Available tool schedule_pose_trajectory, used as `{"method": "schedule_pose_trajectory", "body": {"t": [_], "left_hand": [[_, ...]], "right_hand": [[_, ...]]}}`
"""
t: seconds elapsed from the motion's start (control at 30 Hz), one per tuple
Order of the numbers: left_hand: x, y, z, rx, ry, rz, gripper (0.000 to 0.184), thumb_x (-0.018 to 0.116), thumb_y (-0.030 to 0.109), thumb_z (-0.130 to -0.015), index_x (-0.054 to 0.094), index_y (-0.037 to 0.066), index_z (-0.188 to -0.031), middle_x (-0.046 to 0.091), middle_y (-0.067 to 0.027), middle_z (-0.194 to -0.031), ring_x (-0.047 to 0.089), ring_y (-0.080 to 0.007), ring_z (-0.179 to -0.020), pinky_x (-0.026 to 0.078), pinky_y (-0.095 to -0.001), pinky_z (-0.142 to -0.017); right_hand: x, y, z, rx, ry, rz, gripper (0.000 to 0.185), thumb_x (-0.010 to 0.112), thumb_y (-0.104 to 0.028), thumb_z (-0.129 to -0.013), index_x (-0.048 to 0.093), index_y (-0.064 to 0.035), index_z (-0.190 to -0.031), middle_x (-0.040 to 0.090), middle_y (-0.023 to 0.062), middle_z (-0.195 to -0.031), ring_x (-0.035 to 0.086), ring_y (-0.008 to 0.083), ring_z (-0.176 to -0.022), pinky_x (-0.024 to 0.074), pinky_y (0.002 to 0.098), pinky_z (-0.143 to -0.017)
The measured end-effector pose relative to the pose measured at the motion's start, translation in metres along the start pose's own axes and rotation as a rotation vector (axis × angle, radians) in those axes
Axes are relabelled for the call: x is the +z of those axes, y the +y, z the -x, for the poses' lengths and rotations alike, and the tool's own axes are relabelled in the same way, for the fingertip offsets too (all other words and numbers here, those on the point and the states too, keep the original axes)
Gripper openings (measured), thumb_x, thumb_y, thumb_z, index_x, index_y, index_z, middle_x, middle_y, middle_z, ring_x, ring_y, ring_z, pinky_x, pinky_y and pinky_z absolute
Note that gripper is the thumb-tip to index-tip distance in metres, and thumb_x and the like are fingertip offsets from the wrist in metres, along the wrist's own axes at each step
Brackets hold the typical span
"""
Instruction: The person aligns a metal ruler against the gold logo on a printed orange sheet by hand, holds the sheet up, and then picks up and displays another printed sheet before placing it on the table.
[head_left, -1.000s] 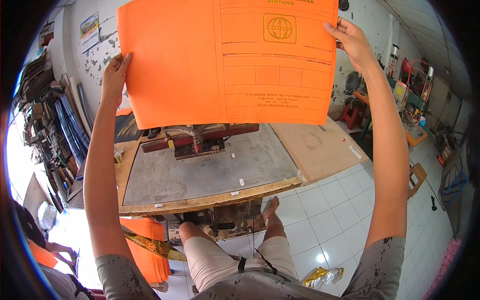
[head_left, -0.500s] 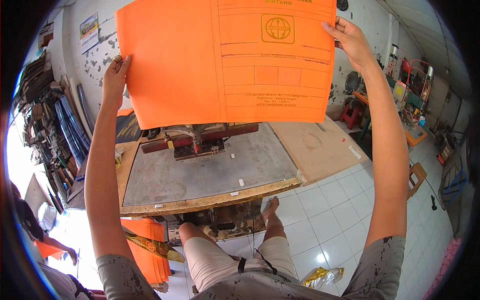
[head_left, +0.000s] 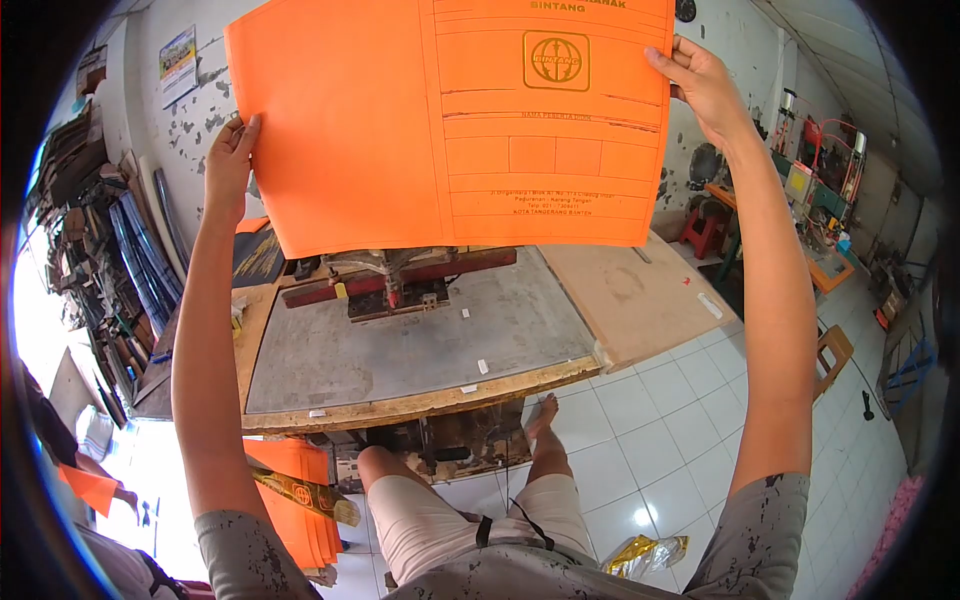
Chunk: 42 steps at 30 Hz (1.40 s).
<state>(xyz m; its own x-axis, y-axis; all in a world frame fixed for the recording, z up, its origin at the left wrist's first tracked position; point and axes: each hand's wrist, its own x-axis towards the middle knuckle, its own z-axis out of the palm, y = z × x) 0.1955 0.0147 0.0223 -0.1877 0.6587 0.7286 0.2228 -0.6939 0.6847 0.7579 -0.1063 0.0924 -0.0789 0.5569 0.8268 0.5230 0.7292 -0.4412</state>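
Note:
A large orange printed folder sheet (head_left: pixel 340 130) is spread out in the air before me, its printed face toward me. Its right half carries a gold globe emblem (head_left: pixel 556 60), ruled lines and an address block. My left hand (head_left: pixel 232 145) pinches the left edge, thumb in front and fingers behind. Higher up, my right hand (head_left: pixel 695 75) grips the right edge the same way. Below the sheet lies a grey metal press bed (head_left: pixel 400 350) with small white tabs on it. A red crossbar and clamp (head_left: pixel 390 285) show partly under the sheet's lower edge.
A tan board (head_left: pixel 640 300) adjoins the bed at right. Stacked orange sheets (head_left: pixel 295 520) and a gold foil strip (head_left: pixel 300 492) lie low left; crumpled gold foil (head_left: pixel 645 555) is on the tiles. Another person's hand (head_left: pixel 125 498) is at far left. A red stool (head_left: pixel 705 225) stands right.
The orange sheet stays held up, with its left side and my left hand shifted very slightly. At far left, the other person's orange sheet has moved into fuller view.

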Motion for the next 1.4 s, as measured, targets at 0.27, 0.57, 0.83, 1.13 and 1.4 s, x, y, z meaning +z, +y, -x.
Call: {"method": "schedule_pose_trajectory", "body": {"t": [0.27,0.57,0.83,1.13,1.4], "left_hand": [[-0.001,-0.002,0.003,0.013,0.015,0.045,0.044,0.066,0.035,-0.097,0.061,0.001,-0.124,0.070,-0.0010,-0.109,0.061,-0.0046,-0.096,0.046,-0.0203,-0.073],[-0.003,-0.003,0.005,0.048,0.030,0.024,0.042,0.067,0.036,-0.096,0.063,0.002,-0.121,0.071,0.0013,-0.100,0.056,-0.0029,-0.075,0.043,-0.0204,-0.063],[0.000,0.001,0.012,0.054,0.050,0.049,0.044,0.068,0.036,-0.096,0.063,0.001,-0.121,0.070,0.0016,-0.096,0.052,-0.0032,-0.072,0.041,-0.0207,-0.062],[0.000,0.003,0.017,0.053,0.056,0.037,0.042,0.068,0.036,-0.096,0.063,0.001,-0.119,0.069,0.0022,-0.093,0.049,-0.0034,-0.067,0.040,-0.0214,-0.058],[0.000,0.003,0.021,0.056,0.026,0.048,0.034,0.064,0.031,-0.099,0.063,0.004,-0.119,0.066,0.0049,-0.089,0.049,-0.0019,-0.069,0.038,-0.0204,-0.061]], "right_hand": [[-0.001,0.003,0.001,0.000,0.006,-0.001,0.031,0.066,-0.032,-0.097,0.067,-0.0070,-0.115,0.073,-0.0010,-0.100,0.060,0.0054,-0.082,0.0456,0.0249,-0.078],[0.000,0.000,0.003,-0.006,0.003,-0.012,0.032,0.066,-0.032,-0.097,0.067,-0.0068,-0.115,0.073,-0.0008,-0.101,0.060,0.0053,-0.081,0.0457,0.0249,-0.076],[-0.001,0.002,0.006,-0.014,-0.001,0.007,0.033,0.065,-0.032,-0.098,0.065,-0.0060,-0.118,0.073,0.0004,-0.103,0.062,0.0063,-0.084,0.0468,0.0255,-0.078],[-0.003,0.002,0.008,-0.006,-0.020,-0.001,0.034,0.065,-0.032,-0.098,0.065,-0.0063,-0.120,0.073,0.0016,-0.106,0.065,0.0086,-0.092,0.0491,0.0286,-0.086],[-0.002,0.000,0.010,0.015,-0.016,-0.001,0.034,0.066,-0.032,-0.097,0.065,-0.0060,-0.120,0.073,0.0012,-0.108,0.065,0.0085,-0.095,0.0490,0.0289,-0.089]]}}
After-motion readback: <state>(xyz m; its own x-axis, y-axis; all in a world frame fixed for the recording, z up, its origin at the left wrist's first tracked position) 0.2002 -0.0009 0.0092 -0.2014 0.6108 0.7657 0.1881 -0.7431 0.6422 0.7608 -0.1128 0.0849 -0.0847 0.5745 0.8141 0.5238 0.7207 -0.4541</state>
